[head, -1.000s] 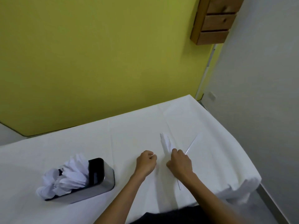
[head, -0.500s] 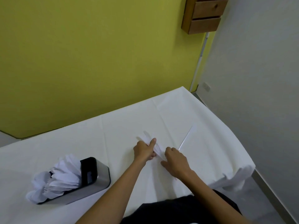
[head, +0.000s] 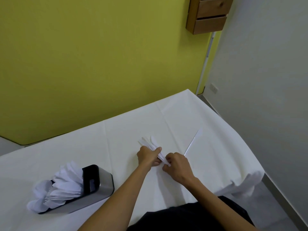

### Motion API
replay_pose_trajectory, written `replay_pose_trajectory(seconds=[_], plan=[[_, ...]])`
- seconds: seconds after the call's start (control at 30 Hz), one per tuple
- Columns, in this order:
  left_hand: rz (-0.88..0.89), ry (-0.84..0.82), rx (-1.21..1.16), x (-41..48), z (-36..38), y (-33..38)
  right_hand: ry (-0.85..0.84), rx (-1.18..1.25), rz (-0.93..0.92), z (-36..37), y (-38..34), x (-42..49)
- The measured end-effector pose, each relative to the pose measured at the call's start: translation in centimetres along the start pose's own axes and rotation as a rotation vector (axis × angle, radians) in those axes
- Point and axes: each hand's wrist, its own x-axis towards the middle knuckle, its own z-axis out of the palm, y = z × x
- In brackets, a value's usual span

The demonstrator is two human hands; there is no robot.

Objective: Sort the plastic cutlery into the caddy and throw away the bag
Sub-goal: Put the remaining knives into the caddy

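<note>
A bundle of white plastic knives (head: 150, 142) fans out above my left hand (head: 148, 155), which grips it with the thumb across the handles. My right hand (head: 176, 165) pinches the near ends of the same bundle. A thin clear bag (head: 193, 141) lies flat on the white tablecloth (head: 116, 139) just right of my hands, hard to make out. The metal caddy (head: 101, 182) stands at the front left. Its left part is full of white plastic cutlery (head: 58, 189); its right compartment looks dark and empty.
A green wall runs behind the table. A wooden drawer unit (head: 210, 15) hangs high on the right. The table's right edge drops off to a grey floor (head: 283, 205) beside a white wall.
My left hand has taken hold of the knife bundle and lifted it leftward off the cloth. My right hand has come onto the bundle's near ends. The camera tilted slightly.
</note>
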Motion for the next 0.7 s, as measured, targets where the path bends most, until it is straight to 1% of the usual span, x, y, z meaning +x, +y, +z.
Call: replay_pose_trajectory(seconds=[0.1, 0.3, 0.37, 0.43, 0.53, 0.57, 0.63, 0.7], plan=[[-0.039, -0.027, -0.035, 0.3, 0.1, -0.1, 0.004, 0.07, -0.033, 0.2, 0.1, -0.2], [-0.048, -0.064, -0.063, 0.8, 0.4, 0.4, 0.067, -0.007, -0.186, 0.6, -0.2, -0.4], [-0.044, -0.07, -0.102, 0.9, 0.4, 0.6, 0.076, 0.014, -0.207, 0.5, -0.4, -0.3], [-0.045, -0.065, -0.161, 1.1, 0.5, 0.5, 0.048, 0.055, -0.196, 0.0, -0.4, -0.4], [-0.072, 0.011, -0.212, 1.3, 0.2, 0.4, -0.055, 0.122, -0.136, -1.1, 0.2, -0.4], [-0.084, 0.036, -0.256, 1.4, 0.1, 0.3, -0.046, 0.148, -0.09, -1.6, 0.6, -0.4], [-0.121, 0.069, -0.411, 1.8, -0.3, 0.3, 0.075, 0.111, 0.052, -2.7, 1.8, 0.0], [-0.163, 0.073, -0.551, 2.0, -0.7, 0.3, 0.186, -0.013, 0.235, -3.8, 3.1, 0.5]])
